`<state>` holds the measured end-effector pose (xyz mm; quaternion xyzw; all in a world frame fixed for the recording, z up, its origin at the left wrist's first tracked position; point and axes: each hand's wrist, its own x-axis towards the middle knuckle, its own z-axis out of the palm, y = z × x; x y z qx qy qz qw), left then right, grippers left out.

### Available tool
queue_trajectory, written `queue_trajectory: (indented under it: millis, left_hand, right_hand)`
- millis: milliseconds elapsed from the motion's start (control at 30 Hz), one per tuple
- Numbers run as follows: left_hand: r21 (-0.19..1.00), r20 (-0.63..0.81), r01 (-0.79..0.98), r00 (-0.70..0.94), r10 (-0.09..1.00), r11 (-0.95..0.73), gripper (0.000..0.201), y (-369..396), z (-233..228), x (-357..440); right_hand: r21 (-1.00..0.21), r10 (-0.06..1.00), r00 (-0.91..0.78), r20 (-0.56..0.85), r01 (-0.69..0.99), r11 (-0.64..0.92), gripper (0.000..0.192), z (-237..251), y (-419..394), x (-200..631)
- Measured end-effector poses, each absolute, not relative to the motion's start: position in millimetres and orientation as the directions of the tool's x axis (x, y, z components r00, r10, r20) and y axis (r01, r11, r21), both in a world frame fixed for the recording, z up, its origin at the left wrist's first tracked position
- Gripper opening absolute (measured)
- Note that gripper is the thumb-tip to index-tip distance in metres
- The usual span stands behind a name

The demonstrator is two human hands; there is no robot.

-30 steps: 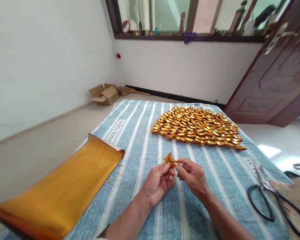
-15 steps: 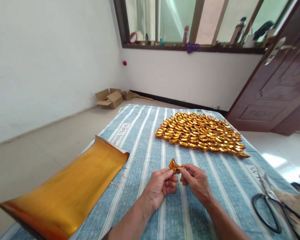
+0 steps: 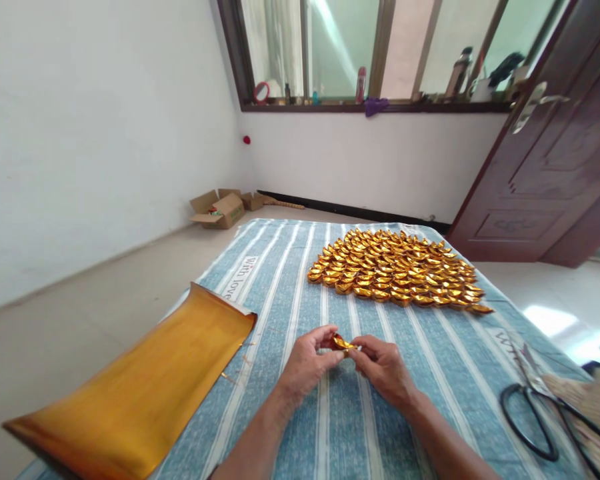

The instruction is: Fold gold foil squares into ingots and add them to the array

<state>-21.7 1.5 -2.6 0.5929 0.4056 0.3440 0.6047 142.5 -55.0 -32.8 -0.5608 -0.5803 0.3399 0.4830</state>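
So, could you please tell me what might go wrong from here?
The small, shiny gold foil piece might crease or tear, as the left hand and right hand hold it with their fingertips. The large, smooth gold foil sheeting could slide, since it seems to overhang the left edge of the blue-and-white striped cloth. The black-handled metal scissors might get knocked if the right arm swings outward.

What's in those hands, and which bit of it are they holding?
A small gold foil piece: the left hand holds its left end, and the right hand holds its right end.
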Motion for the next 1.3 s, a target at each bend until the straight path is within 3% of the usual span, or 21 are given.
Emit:
queue_trajectory:
  millis: [200, 467, 833, 1300]
  left_hand:
    - [0.995, -0.102, 0.058, 0.495, 0.863, 0.085, 0.023, 5, -4, -23]
    - [0.990, -0.134, 0.107, 0.489, 0.862, 0.093, 0.018, 8, 7, -27]
    - [0.966, 0.073, 0.217, 0.306, 0.949, -0.144, 0.022, 102, -4, -25]
    - [0.834, 0.191, 0.410, 0.413, 0.891, -0.369, 0.019, 150, -25, -12]
  right_hand:
    - [-0.930, 0.981, 0.069, 0.181, 0.336, 0.148, 0.027, -34, -55, 142]
    - [-0.935, 0.978, 0.109, 0.178, 0.328, 0.133, 0.034, -38, -52, 145]
    - [-0.928, 0.975, 0.151, 0.162, 0.358, 0.099, 0.031, -42, -49, 144]
    - [-0.916, 0.987, 0.127, 0.095, 0.399, 0.037, 0.031, -45, -48, 142]
